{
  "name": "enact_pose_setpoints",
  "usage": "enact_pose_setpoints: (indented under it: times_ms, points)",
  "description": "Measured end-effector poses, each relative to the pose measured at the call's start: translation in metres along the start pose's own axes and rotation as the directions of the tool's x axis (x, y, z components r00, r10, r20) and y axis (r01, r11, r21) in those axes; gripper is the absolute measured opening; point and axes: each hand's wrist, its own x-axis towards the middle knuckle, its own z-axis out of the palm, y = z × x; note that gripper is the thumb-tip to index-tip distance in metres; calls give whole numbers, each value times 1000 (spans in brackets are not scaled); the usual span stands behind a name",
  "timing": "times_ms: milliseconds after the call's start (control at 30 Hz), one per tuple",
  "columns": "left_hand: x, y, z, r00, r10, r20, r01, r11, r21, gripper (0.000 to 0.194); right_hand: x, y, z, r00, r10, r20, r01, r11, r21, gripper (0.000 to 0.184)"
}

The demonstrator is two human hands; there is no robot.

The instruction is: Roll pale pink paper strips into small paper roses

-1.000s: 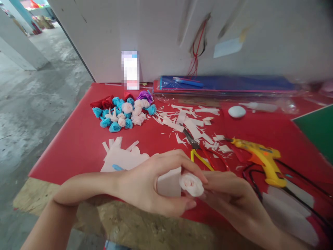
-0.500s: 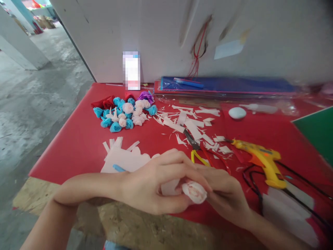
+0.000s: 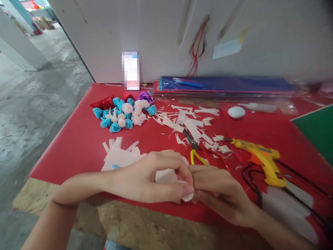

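Note:
My left hand [image 3: 151, 180] and my right hand [image 3: 218, 192] meet at the near edge of the red table [image 3: 78, 146]. Both pinch a small white paper flower [image 3: 187, 197], mostly hidden between the fingertips. A strip of white paper [image 3: 166, 176] trails from it under my left fingers. Cut white paper pieces [image 3: 119, 158] lie just behind my left wrist.
A pile of blue, white, red and purple paper flowers [image 3: 122, 113] sits at the back left. Paper scraps [image 3: 189, 121], scissors [image 3: 197, 151] and a yellow glue gun [image 3: 262, 159] with black cord lie mid-right. Coloured sheets [image 3: 223, 85] line the wall. A green sheet [image 3: 318, 128] is far right.
The flower has turned and sunk between my fingers; it showed its rolled face before and is now nearly covered. My hands have shifted slightly left and closed together.

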Motion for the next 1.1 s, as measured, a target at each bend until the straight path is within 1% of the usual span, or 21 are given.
enact_pose_setpoints:
  times_ms: [67, 167, 267, 367, 433, 567, 700, 900, 1033, 1100]
  points:
    - [0, -1, -1, 999, -24, 28, 24, 1000, -18, 5, 1, 0, 0, 999, 32, 26, -33, 998, 57, 33]
    - [0, -4, -1, 998, -42, 52, 42, 999, 0, 3, 2, 0, 2, 995, 72, 66, -82, 983, 165, 35]
    - [0, -7, 0, 995, -48, 87, 47, 999, 14, 1, 2, -1, 2, 991, 87, 100, -108, 969, 221, 35]
    - [1, -8, 0, 991, -40, 126, 39, 999, 12, 2, 5, -2, 2, 990, 81, 116, -105, 970, 219, 37]
    - [2, -9, 0, 991, -31, 133, 30, 999, 11, 3, 6, -2, 2, 991, 71, 116, -94, 975, 203, 40]
    - [1, -8, 0, 994, -29, 108, 31, 999, -22, 3, 5, 0, 4, 993, 59, 100, -80, 972, 219, 43]
    - [1, -8, 0, 996, -53, 77, 58, 996, -69, 3, 2, 2, 4, 994, 52, 94, -75, 962, 262, 40]
    - [2, -6, -4, 991, -46, 125, 66, 985, -161, 17, -1, 4, 4, 995, 49, 89, -72, 959, 275, 39]
    - [3, -3, -6, 990, -65, 124, 84, 984, -156, 22, -4, 7, 4, 995, 63, 78, -83, 956, 281, 37]
    - [3, -3, -7, 989, -67, 132, 87, 985, -149, 22, -5, 8, 3, 993, 68, 93, -92, 957, 276, 36]
